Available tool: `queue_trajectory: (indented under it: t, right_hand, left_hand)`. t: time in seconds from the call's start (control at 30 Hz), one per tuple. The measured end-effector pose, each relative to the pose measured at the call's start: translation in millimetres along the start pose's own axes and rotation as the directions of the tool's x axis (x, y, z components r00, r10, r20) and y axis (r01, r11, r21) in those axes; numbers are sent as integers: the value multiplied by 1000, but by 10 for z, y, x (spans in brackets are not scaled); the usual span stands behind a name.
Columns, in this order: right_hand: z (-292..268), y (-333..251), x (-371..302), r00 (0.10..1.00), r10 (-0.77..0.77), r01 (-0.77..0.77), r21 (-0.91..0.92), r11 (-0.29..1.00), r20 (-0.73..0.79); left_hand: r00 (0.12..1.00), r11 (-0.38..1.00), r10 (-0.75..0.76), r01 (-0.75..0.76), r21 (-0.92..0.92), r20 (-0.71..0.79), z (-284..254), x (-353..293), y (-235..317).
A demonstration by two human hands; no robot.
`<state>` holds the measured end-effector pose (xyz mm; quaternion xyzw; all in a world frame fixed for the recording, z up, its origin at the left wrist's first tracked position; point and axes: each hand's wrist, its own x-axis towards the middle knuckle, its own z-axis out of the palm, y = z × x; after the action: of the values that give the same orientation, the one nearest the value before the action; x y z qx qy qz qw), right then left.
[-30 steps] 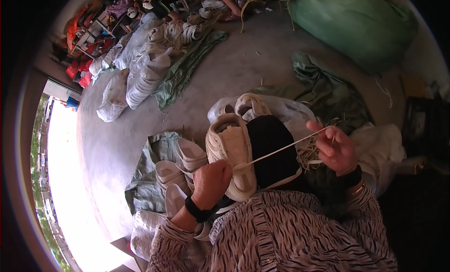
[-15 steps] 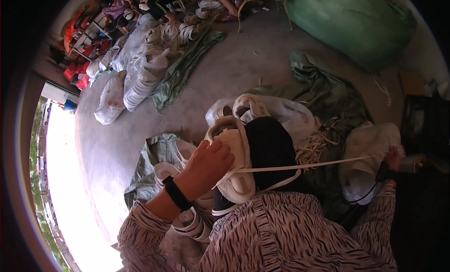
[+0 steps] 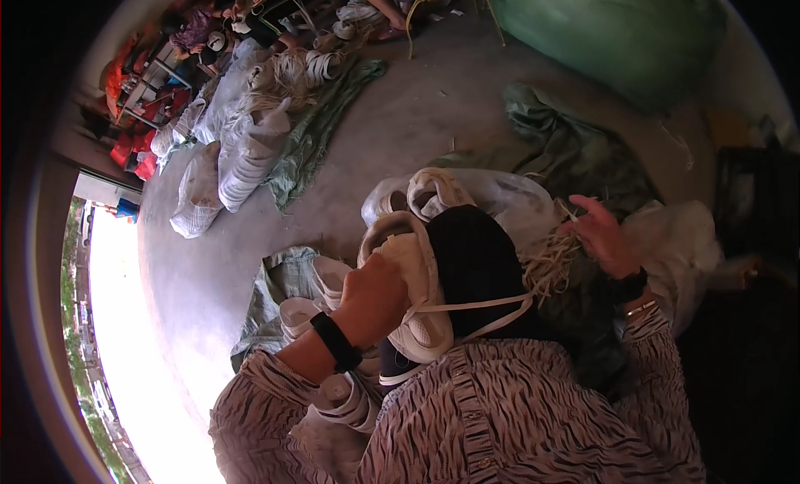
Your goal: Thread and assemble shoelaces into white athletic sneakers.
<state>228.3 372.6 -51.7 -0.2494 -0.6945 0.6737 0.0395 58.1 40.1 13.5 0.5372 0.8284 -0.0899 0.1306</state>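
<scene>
A cream shoe [image 3: 427,334] with a pale mesh toe rests toe toward me on black cloth [image 3: 471,259] over my lap. My left hand [image 3: 377,288], with a black wristband, is closed over the shoe's left side, its fingertips partly hidden. From the shoe a flat white shoelace [image 3: 483,305] runs right and loops back over the black cloth. To the right, my right hand [image 3: 607,240] has its index finger and thumb apart, above a bundle of loose shoelaces [image 3: 550,263]. A thin pale strand shows by its fingertips; whether it is held is unclear.
More pale shoes [image 3: 437,190] lie beyond the cloth, next to clear plastic. Other shoes [image 3: 346,401] sit at my left. A green sheet [image 3: 583,155] spreads on the floor, with a big green sack [image 3: 617,42] behind. Bagged shoes [image 3: 250,163] and people are at far left.
My right hand has moved in from the far right to the lace bundle. The shoelace once stretched taut toward it now hangs slack. My left hand stays on the shoe, slightly lower.
</scene>
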Motion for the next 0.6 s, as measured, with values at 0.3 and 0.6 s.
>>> queue_trajectory:
  t: [0.3,0.6]
  right_hand:
    - [1573,-117,-24,820,-358,516,-307,800,446]
    - [1700,-99,-91,814,-373,575,-519,633,446]
  left_hand:
    - [842,187,-535,197,-962,69,-98,138,-13]
    - [932,780,-361,325,-535,39,117,152,190]
